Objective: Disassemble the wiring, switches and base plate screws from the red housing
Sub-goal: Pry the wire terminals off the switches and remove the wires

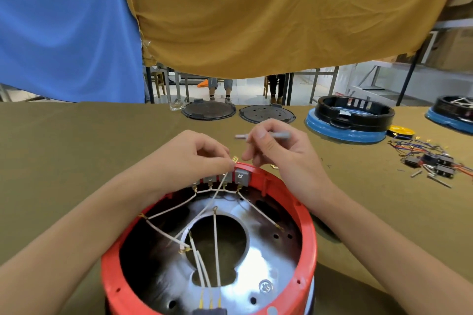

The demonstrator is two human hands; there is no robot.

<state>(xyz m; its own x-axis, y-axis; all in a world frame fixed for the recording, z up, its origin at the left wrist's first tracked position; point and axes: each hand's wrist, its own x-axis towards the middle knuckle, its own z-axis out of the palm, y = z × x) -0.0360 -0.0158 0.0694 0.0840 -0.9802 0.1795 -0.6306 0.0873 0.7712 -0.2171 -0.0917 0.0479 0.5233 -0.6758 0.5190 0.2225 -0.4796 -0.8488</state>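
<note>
Red housing (305, 238) sat open side up on the olive-covered table (76, 156) directly below the person, its row of 4 grey switches (220, 178) lining the far rim, just under both hands. Left hand (197, 153) pinched a brass spade terminal (235, 159) on a white wire (204, 208), thumb and fingertips closed on it right above the switch row; the wire ran back and down from that pinch toward the hole in the silver base plate (266, 261). Right hand (279, 147) hovered just beside it, fingers curled around a grey screwdriver (266, 135) held roughly level, its long axis lying left to right and its tip pointing left, above the left hand. The left hand was nearer the terminals, so freeing the next connector appeared to fall to it. 1 base plate screw (265, 286) remained seated near the close rim. No brand, label or legible writing could be made out; a mark on the rightmost switch was too small to read.
</note>
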